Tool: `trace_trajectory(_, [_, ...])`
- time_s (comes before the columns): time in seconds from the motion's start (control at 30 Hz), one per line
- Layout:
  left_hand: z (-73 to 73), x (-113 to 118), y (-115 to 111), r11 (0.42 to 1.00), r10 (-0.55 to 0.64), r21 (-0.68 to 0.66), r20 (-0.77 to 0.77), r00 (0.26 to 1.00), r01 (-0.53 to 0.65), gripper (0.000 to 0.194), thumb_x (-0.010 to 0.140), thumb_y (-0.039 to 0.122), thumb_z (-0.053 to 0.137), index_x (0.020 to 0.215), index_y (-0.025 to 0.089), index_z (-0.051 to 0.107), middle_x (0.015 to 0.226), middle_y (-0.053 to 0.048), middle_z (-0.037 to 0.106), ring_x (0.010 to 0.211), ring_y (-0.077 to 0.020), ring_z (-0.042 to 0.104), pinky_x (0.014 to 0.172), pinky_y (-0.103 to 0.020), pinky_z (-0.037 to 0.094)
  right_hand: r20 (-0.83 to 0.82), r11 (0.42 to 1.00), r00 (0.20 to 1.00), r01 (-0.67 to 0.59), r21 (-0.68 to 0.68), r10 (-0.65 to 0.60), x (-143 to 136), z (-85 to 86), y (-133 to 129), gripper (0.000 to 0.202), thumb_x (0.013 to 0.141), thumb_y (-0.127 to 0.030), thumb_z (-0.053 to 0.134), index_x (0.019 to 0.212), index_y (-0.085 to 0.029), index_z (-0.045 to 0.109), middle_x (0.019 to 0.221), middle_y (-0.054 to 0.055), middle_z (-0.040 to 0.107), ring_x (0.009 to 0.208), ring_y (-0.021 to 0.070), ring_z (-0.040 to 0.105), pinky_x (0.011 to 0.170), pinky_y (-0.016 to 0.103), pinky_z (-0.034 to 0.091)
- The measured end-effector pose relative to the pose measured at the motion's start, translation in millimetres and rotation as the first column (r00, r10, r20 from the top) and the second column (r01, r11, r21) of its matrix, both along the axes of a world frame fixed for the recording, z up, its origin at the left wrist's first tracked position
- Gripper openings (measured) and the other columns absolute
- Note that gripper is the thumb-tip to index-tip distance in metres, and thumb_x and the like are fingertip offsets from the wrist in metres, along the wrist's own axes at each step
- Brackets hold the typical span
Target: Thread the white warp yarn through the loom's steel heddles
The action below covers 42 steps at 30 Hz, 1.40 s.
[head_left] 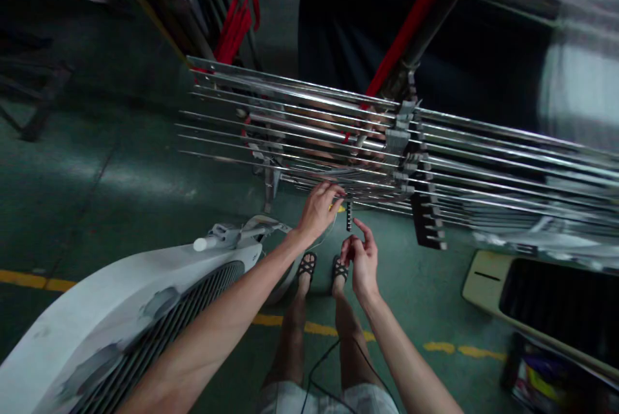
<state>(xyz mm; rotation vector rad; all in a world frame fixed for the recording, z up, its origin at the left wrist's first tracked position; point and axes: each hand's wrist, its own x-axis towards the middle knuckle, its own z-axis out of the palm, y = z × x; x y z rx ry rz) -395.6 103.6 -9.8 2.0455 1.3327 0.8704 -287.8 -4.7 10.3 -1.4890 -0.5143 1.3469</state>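
At the left, a white machine (72,330) is standing just beside the left forearm (246,301), its curved edge limiting that side; green floor (120,188) is stretching beyond it, and the free left ends of the metal rods (314,131) are jutting over that floor, giving sideways room but also bare tips to avoid; the rods are running in rows across the middle and on to the right, so a good part of the arranging is looking done; the left hand (317,211) is hovering at the lowest rods, fingers bent, perhaps touching them; whether it is gripping a rod, I cannot tell; the rods there are looking crowded, which is suggesting that some work is remaining; a small toothed strip (349,216) is hanging between the 2 hands; the right hand (363,266) is hovering just below it, apart from the rods, fingers curling; nothing is showing in its grasp, though its inner side is partly hidden; farther right, a toothed black bracket (428,220) is hanging among the rods, its hard lower edge bounding upward moves; a cream box (483,275) is sitting beyond, with floor between it and the right forearm (411,356) leaving that arm more room.
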Motion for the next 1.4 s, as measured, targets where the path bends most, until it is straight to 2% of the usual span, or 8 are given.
trace_trajectory(0.23, [2.8, 21.1, -13.9, 1.000, -0.003, -0.025, -0.108, 0.994, 0.001, 0.021, 0.088, 0.019, 0.057, 0.107, 0.023, 0.062, 0.109, -0.003, 0.059, 0.107, -0.0202, 0.053, 0.093, -0.036, 0.041, -0.004, 0.999, 1.000, 0.019, 0.032, -0.019, -5.1, -1.1, 3.5, 0.038, 0.084, -0.027, 0.049, 0.121, -0.022, 0.047, 0.054, -0.009, 0.054, 0.035, 0.0069, 0.042, 0.033, 0.015, 0.031])
trace_trajectory(0.5, [1.6, 11.3, -2.0, 0.998, -0.041, -0.042, 0.008, 0.999, 0.041, 0.012, 0.086, 0.018, 0.059, 0.098, 0.018, 0.064, 0.097, -0.003, 0.067, 0.101, -0.0175, 0.058, 0.093, -0.030, 0.044, 0.063, 0.998, 0.997, 0.032, 0.061, -0.036, -4.2, 9.8, 2.2, 0.039, 0.087, -0.032, 0.050, 0.125, -0.022, 0.045, 0.059, -0.008, 0.056, 0.037, 0.0063, 0.043, 0.034, 0.015, 0.032])
trace_trajectory(0.73, [1.5, -6.4, 8.3, 0.993, -0.064, -0.103, -0.003, 0.998, 0.063, 0.011, 0.086, 0.026, 0.061, 0.088, 0.019, 0.070, 0.089, -0.001, 0.073, 0.086, -0.0164, 0.067, 0.079, -0.027, 0.049, 0.167, 0.992, 0.983, 0.061, 0.114, -0.079, -13.3, 18.3, 18.0, 0.036, 0.084, -0.038, 0.057, 0.114, -0.018, 0.057, 0.105, 0.007, 0.065, 0.063, 0.0095, 0.059, 0.039, 0.016, 0.037])
trace_trajectory(0.83, [6.5, -11.0, 14.6, 0.993, -0.094, -0.078, -0.094, 0.991, 0.087, 0.014, 0.087, 0.027, 0.060, 0.091, 0.021, 0.072, 0.091, -0.002, 0.073, 0.086, -0.0186, 0.067, 0.080, -0.030, 0.049, 0.229, 0.988, 0.971, 0.035, 0.150, -0.069, -17.3, 23.5, 34.1, 0.043, 0.081, -0.039, 0.061, 0.117, -0.017, 0.057, 0.106, 0.009, 0.066, 0.071, 0.0127, 0.060, 0.042, 0.017, 0.039])
trace_trajectory(0.97, [11.6, -21.1, 20.8, 0.979, -0.203, -0.050, -0.139, 0.969, 0.198, 0.018, 0.085, 0.020, 0.059, 0.099, 0.021, 0.071, 0.099, -0.006, 0.072, 0.098, -0.0210, 0.065, 0.090, -0.033, 0.047, 0.251, 0.959, 0.964, 0.017, 0.283, -0.091, -22.8, 45.2, 60.0, 0.033, 0.077, -0.035, 0.068, 0.104, -0.017, 0.062, 0.088, 0.003, 0.067, 0.067, 0.0110, 0.056, 0.049, 0.019, 0.041])
trace_trajectory(1.1, [9.9, -45.9, 26.7, 0.981, -0.192, -0.032, -0.082, 0.978, 0.190, 0.018, 0.086, 0.018, 0.057, 0.100, 0.019, 0.069, 0.104, -0.006, 0.070, 0.101, -0.0205, 0.063, 0.092, -0.034, 0.048, 0.157, 0.911, 0.966, 0.131, 0.392, -0.207, -30.9, 76.0, 77.7, 0.019, 0.078, -0.033, 0.068, 0.085, -0.016, 0.063, 0.079, 0.002, 0.065, 0.064, 0.0102, 0.055, 0.060, 0.023, 0.045])
trace_trajectory(1.27, [7.5, -74.4, 31.3, 0.992, -0.128, -0.013, -0.115, 0.985, 0.127, 0.014, 0.085, 0.022, 0.060, 0.094, 0.016, 0.070, 0.097, -0.007, 0.071, 0.095, -0.0205, 0.065, 0.089, -0.033, 0.049, 0.101, 0.889, 0.974, 0.140, 0.436, -0.203, -42.9, 102.1, 74.6, 0.024, 0.084, -0.036, 0.060, 0.101, -0.019, 0.061, 0.080, 0.001, 0.062, 0.060, 0.0094, 0.051, 0.056, 0.023, 0.042])
trace_trajectory(1.4, [14.5, -70.0, 27.0, 0.995, -0.096, -0.021, -0.234, 0.968, 0.094, 0.015, 0.086, 0.025, 0.060, 0.093, 0.020, 0.071, 0.099, -0.006, 0.072, 0.096, -0.0210, 0.064, 0.091, -0.035, 0.046, 0.097, 0.898, 0.985, 0.089, 0.432, -0.144, -53.7, 113.1, 66.5, 0.022, 0.086, -0.034, 0.057, 0.103, -0.019, 0.061, 0.085, 0.002, 0.064, 0.056, 0.0077, 0.047, 0.048, 0.020, 0.036])
